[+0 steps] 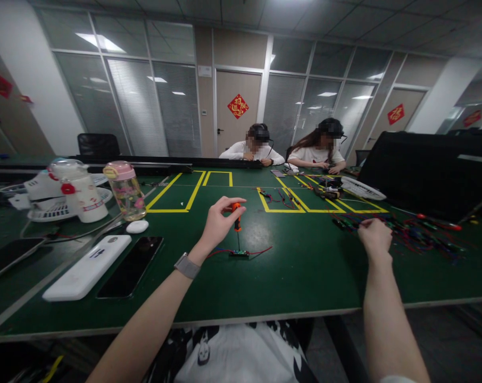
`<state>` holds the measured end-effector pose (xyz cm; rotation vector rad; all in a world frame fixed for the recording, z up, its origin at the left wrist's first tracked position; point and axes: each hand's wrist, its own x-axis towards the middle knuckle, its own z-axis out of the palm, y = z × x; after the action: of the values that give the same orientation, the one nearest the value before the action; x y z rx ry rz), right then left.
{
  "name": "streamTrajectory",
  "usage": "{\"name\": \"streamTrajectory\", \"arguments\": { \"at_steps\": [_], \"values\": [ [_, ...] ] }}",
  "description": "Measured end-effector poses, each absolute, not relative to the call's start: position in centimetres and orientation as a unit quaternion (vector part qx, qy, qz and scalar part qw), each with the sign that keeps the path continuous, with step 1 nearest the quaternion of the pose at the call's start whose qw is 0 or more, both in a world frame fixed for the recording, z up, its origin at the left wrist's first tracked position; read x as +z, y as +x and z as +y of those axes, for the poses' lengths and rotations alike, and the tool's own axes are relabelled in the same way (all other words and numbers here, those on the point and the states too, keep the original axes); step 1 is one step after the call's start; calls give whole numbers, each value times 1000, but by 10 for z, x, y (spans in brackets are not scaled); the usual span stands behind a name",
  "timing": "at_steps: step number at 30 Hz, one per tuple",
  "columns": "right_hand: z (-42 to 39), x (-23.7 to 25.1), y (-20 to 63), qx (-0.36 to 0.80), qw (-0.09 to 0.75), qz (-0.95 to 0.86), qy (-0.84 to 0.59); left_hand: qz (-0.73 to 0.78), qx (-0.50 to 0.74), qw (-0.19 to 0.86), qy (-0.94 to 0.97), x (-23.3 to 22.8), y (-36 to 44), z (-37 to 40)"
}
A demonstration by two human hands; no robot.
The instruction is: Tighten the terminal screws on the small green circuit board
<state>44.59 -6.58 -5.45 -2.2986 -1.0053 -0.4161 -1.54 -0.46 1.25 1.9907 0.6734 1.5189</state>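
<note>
My left hand (224, 221) pinches the handle top of an orange and black screwdriver (237, 219). It stands upright, with its thin shaft reaching down to a small green circuit board (239, 254). Red and blue wires extend from both sides of that board, which lies on the green table. On the right, my right hand (375, 236) is closed at the edge of a tangled pile of wired circuit boards (428, 236). Its fingertips are turned away, so whatever they hold is hidden.
At left lie a white power bank (87, 267), a black phone (131, 266) and a white earphone case (138, 227), near two drink bottles (127, 194). Yellow tape (195, 191) marks the table. A black monitor (420, 175) stands right. Two people (252, 151) sit opposite.
</note>
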Motion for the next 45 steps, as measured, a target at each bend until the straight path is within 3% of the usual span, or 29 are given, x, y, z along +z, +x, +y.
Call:
{"name": "streamTrajectory", "arguments": {
  "at_steps": [27,31,37,45],
  "values": [
    [-29,-73,454,-147,238,-395,-875,252,559,272,742,15,-15,-7],
    [-29,-75,455,-163,277,-391,-863,248,560,274,742,14,-15,-6],
    [-29,-73,462,-308,428,-312,-791,252,561,269,741,12,-15,-4],
    [-28,-83,466,-285,386,-353,-803,253,559,270,742,14,-15,-5]
  ]
}}
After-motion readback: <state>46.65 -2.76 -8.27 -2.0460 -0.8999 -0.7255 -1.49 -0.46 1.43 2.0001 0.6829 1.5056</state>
